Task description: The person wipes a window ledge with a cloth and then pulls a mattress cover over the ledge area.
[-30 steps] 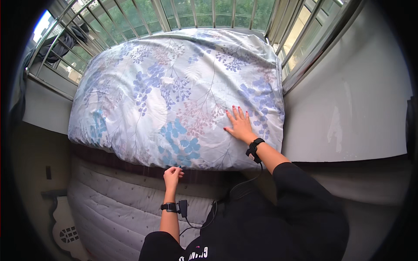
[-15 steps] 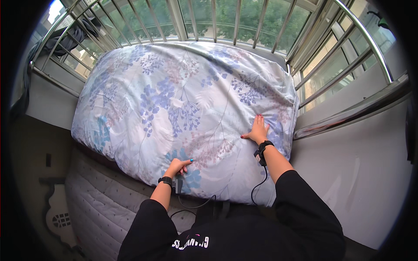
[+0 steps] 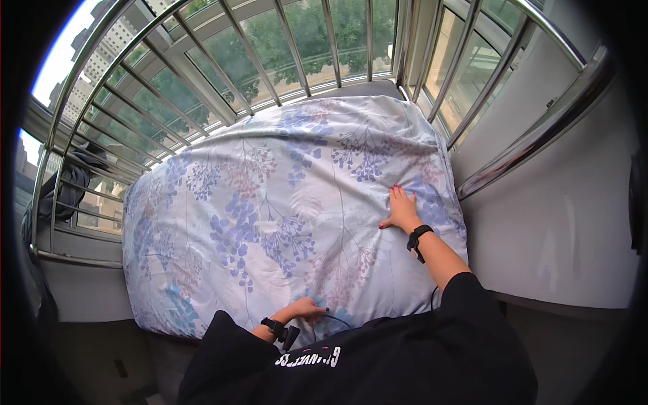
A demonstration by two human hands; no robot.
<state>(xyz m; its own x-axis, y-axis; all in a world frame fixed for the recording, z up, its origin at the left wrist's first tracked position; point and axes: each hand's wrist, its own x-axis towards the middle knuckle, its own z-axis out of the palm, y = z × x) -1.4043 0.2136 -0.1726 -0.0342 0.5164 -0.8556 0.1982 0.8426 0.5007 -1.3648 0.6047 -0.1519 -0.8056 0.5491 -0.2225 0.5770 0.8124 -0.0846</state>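
From the head view, the floral cover lies spread beside the metal railing, its far edge along the bars. Near its right edge, the right hand rests flattened, thumb apart from the fingers. Toward the near edge, the left hand is partly curled; whether it pinches cloth, I cannot tell.

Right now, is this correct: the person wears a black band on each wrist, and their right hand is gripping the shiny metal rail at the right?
Not quite: the head view shows the right hand resting on the flowered cover, thumb out to the side, and apart from the shiny metal rail. There is indeed a black band on each wrist.
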